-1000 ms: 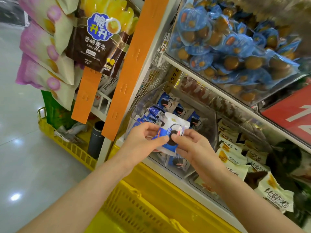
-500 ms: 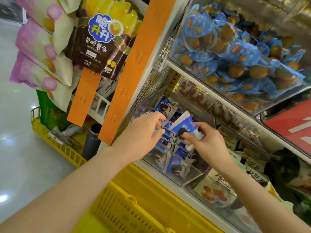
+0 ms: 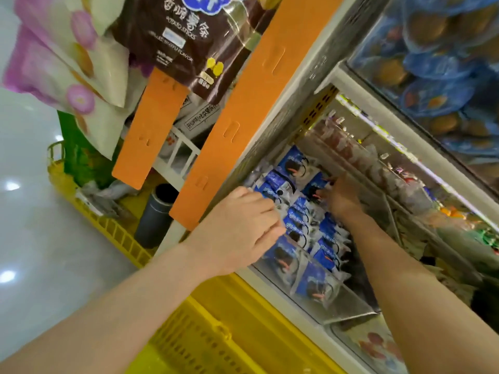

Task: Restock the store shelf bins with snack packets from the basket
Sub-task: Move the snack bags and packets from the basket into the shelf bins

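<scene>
A clear shelf bin [image 3: 353, 306] holds rows of blue-and-white snack packets [image 3: 299, 228] standing on edge. My left hand [image 3: 243, 225] is at the bin's left side, its bent fingers pressing against the front packets. My right hand [image 3: 341, 198] reaches deep into the back of the bin. Its finger and thumb pinch a blue packet [image 3: 313, 188] among the rear ones. The yellow basket [image 3: 194, 344] sits below the shelf, under my forearms; what it contains is out of view.
Orange strips [image 3: 243, 117] hang left of the bin with a brown potato-stick bag [image 3: 189, 36] and pink bags [image 3: 62, 58]. A black cylinder [image 3: 156, 214] stands in a second yellow basket [image 3: 108, 228]. The upper bin [image 3: 445, 76] holds blue egg packets. More bins lie to the right.
My right hand carried the blue packet from in front of the bin to its back. My left hand moved from that packet onto the front rows. The camera moved closer and tilted.
</scene>
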`<state>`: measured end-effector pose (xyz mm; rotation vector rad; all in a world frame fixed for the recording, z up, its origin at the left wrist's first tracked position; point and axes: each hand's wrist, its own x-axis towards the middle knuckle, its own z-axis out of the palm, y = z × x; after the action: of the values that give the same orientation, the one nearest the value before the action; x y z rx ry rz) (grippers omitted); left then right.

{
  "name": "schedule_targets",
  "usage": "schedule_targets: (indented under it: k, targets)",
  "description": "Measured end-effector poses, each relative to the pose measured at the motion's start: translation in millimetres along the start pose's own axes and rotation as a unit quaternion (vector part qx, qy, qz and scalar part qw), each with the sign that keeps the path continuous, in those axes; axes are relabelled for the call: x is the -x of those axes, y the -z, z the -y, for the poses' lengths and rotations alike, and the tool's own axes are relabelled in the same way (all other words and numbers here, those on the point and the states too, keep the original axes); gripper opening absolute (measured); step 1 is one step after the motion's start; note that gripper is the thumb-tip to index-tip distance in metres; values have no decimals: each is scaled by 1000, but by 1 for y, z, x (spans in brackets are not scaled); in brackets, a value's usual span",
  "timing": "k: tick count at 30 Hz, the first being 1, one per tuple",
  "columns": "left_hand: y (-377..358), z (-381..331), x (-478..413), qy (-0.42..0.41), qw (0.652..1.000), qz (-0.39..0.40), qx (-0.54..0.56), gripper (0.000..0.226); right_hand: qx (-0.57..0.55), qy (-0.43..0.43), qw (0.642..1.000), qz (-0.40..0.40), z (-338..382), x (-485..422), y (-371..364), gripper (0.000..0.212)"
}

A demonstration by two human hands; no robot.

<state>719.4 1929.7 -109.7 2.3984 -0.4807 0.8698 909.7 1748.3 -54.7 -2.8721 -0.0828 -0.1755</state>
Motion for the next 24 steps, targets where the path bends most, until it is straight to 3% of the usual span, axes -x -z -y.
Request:
schedule_targets:
  k: [4,6,8,10,12,15,17,21,24]
  targets:
    - [-2,2,-2,0,1000,-4,9,35,71,9,997,-25,-6,-10,-4,49]
    - [-2,2,-1,1,1000,8,14,39,91,16,992,-86,1,-6,-1,60]
    - [-2,1,-1,5,1000,18,18,39,36,92,984,-146,13,9,1,54]
    - [-1,0,0,8,1000,17,17,38,-22,203,972,-113,28,30,-2,33]
    - [1,-2,-1,8,1000,15,11,38,1,252,967,-30,38,44,-12,38]
    - [4,-4,0,7,1000,11,7,36,21,216,975,55,43,42,-25,65]
    - [5,-4,0,1,1000,7,4,31,-17,183,980,72,44,38,-27,70]
    - [3,-1,1,-5,1000,8,11,27,-76,164,983,18,43,29,-21,52]
    - [0,0,1,-6,1000,2,8,30,-113,117,987,17,40,16,-15,54]
